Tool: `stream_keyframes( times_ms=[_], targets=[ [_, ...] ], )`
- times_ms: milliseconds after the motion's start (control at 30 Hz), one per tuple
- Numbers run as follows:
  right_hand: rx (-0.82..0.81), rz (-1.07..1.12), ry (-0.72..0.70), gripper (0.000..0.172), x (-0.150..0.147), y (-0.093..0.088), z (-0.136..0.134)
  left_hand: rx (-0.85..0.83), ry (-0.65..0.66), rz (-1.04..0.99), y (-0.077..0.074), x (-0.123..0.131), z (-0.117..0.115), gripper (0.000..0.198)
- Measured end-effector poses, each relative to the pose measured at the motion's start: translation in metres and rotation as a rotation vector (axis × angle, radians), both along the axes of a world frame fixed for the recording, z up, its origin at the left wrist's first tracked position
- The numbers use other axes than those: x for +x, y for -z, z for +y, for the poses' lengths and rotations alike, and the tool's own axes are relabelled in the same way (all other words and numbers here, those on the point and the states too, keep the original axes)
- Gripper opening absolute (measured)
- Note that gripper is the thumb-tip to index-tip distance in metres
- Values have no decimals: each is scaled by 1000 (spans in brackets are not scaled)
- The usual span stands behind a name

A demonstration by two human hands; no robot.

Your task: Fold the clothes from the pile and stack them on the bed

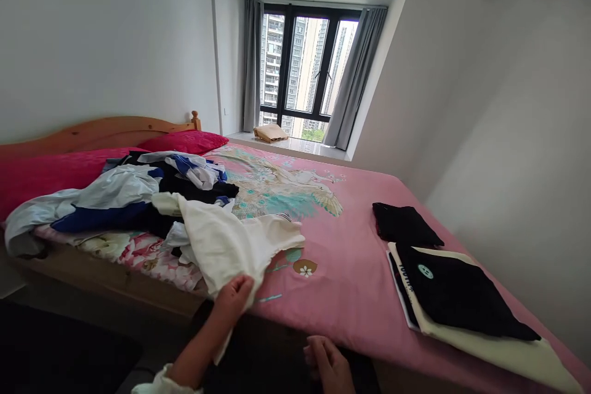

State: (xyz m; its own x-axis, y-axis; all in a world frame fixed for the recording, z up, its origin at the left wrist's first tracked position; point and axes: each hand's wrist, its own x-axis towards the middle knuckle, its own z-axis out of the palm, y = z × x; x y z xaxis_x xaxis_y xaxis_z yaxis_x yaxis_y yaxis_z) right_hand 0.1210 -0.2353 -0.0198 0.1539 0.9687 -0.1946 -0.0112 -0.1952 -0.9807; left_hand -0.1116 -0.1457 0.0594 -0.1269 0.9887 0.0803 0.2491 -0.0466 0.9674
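Observation:
My left hand (234, 297) grips the lower edge of a cream T-shirt (231, 240). Most of the shirt is spread across the bed's near edge, and one end hangs below my fingers. Its far part lies against a heap of clothes (111, 188) in white, blue and black. My right hand (329, 364) is at the bottom of the view, just off the bed's front edge. Its fingers are curled together, with nothing visible in them and no contact with the shirt.
A pink patterned sheet (355, 283) covers the bed. On the right lie a stack of folded clothes (462, 295) and a folded black garment (406, 225). Red pillows (184, 141) rest by the wooden headboard (106, 129). A brown paper package (270, 133) sits on the windowsill.

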Motion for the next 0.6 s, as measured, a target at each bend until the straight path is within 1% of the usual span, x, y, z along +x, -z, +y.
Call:
stream_keyframes(
  times_ms=[33,67,100,133,200,267,300,367,433,500,600],
  targets=[
    [-89,143,-75,70,-11,-9,-2,0,44,22,3,13,-19,43],
    [-148,285,-142,74,-20,-18,-4,-8,125,64,6,27,-40,40],
    [-165,407,-193,74,-28,-26,-7,-21,226,99,9,40,-62,37],
    [-148,492,-220,70,-34,-33,-10,-34,337,129,11,52,-82,34],
    [-67,549,-199,56,-39,-43,-18,-35,512,172,10,68,-117,25],
    [-17,565,-120,45,-37,-46,-26,-16,604,202,1,69,-138,20],
    [-19,596,-93,42,-34,-47,-31,0,618,217,-4,65,-142,20],
    [-35,702,-68,37,-27,-46,-39,36,622,258,-11,51,-143,21],
    [-51,794,-54,32,-21,-44,-46,64,621,316,-11,34,-140,25],
    [-63,863,-24,30,-18,-44,-49,63,618,389,-1,20,-140,32],
    [-82,944,33,33,-17,-48,-48,79,570,489,22,10,-147,40]
  ],
)
